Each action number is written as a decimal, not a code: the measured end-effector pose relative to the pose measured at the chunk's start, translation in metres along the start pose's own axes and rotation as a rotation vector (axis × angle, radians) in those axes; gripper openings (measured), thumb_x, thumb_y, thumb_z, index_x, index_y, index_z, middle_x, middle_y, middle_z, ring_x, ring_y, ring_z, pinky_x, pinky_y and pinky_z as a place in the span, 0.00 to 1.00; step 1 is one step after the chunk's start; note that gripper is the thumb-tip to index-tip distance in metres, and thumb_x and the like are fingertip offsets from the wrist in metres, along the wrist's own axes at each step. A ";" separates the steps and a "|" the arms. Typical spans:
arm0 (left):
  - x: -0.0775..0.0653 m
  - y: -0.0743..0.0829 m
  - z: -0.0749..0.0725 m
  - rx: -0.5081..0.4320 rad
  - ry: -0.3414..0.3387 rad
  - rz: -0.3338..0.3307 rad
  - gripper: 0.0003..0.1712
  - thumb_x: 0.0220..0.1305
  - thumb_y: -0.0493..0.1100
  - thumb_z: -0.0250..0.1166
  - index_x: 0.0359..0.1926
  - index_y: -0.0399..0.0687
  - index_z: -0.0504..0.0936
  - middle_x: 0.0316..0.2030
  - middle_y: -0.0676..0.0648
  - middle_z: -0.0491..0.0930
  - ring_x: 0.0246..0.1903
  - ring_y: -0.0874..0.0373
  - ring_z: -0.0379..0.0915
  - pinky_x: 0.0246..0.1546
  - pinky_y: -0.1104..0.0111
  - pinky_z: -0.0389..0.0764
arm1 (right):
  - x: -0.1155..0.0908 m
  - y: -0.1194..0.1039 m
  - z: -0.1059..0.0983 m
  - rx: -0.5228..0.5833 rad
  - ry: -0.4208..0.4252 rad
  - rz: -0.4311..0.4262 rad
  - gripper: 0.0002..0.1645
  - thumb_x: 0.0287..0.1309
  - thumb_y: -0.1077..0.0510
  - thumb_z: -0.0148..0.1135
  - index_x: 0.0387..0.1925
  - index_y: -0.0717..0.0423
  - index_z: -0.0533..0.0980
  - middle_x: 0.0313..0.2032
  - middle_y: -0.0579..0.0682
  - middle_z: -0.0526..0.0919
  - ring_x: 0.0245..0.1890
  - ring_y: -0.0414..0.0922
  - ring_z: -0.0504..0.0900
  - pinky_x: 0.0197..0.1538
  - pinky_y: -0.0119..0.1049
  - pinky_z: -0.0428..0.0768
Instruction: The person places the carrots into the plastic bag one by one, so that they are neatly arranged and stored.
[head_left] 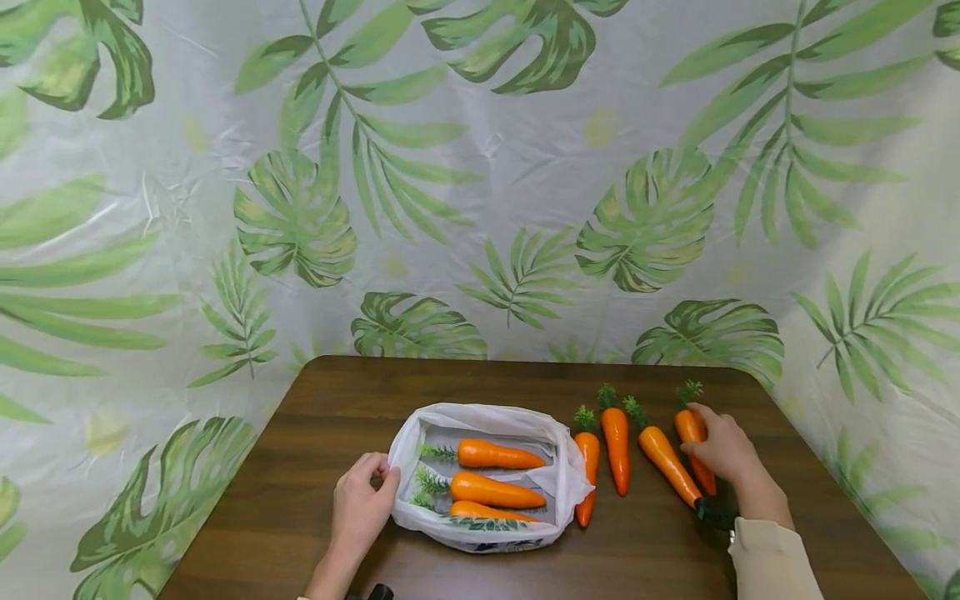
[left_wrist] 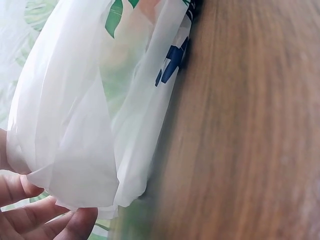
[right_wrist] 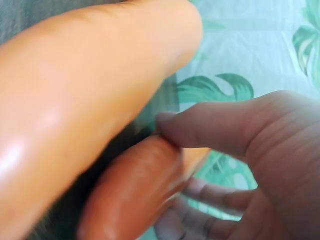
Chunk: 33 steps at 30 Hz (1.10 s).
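Observation:
A white plastic bag [head_left: 480, 540] with a leaf print lies open-mouthed on the table, three carrots with green tops inside, among them one carrot [head_left: 498, 490] in the middle. At its left rim, my left hand [head_left: 362, 504] pinches the plastic between thumb and fingers; the left wrist view shows fingertips on the bag's folded edge [left_wrist: 85, 185]. Off to the right, my right hand [head_left: 723, 450] grips the rightmost carrot [right_wrist: 135, 190] near its thick end, thumb on one side and fingers on the other. Its tip points toward me. Beside it lies another carrot [head_left: 663, 454], looming large in the right wrist view.
Two more loose carrots lie between the bag and the right hand: one carrot [head_left: 587, 467] against the bag's right side, and a longer-looking carrot [head_left: 616, 442] next to it. Behind the dark wooden table [head_left: 300, 475] hangs a leaf-patterned curtain [head_left: 525, 183].

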<state>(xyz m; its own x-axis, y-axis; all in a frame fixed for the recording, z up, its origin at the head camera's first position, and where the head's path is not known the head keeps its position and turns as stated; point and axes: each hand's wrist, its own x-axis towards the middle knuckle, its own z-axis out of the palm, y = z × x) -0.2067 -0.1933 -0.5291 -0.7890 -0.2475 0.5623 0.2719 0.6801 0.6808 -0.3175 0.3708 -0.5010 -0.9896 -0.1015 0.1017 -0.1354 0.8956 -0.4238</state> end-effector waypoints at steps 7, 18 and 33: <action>0.000 0.001 -0.001 -0.015 -0.007 -0.007 0.21 0.54 0.35 0.73 0.19 0.59 0.70 0.34 0.57 0.84 0.33 0.62 0.78 0.29 0.68 0.77 | -0.001 0.003 -0.005 0.012 -0.063 0.069 0.49 0.53 0.50 0.71 0.70 0.66 0.59 0.56 0.78 0.72 0.46 0.71 0.76 0.46 0.66 0.73; 0.000 0.002 0.000 -0.008 -0.002 0.001 0.21 0.54 0.34 0.73 0.19 0.60 0.70 0.35 0.57 0.84 0.33 0.62 0.78 0.29 0.68 0.77 | -0.006 -0.005 -0.013 0.000 -0.014 0.083 0.48 0.52 0.52 0.70 0.70 0.66 0.59 0.50 0.74 0.76 0.36 0.61 0.78 0.39 0.57 0.75; -0.001 0.002 -0.001 -0.010 -0.006 0.024 0.21 0.54 0.35 0.72 0.20 0.60 0.69 0.34 0.57 0.83 0.32 0.62 0.77 0.29 0.68 0.77 | -0.005 -0.045 -0.020 0.003 0.018 0.017 0.50 0.55 0.52 0.68 0.74 0.61 0.57 0.52 0.72 0.78 0.34 0.57 0.80 0.34 0.54 0.77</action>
<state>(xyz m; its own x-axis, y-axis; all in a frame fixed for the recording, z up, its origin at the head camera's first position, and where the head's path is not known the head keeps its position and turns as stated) -0.2051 -0.1919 -0.5274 -0.7857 -0.2272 0.5754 0.2960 0.6787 0.6721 -0.3056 0.3400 -0.4646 -0.9908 -0.0784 0.1107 -0.1187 0.8958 -0.4283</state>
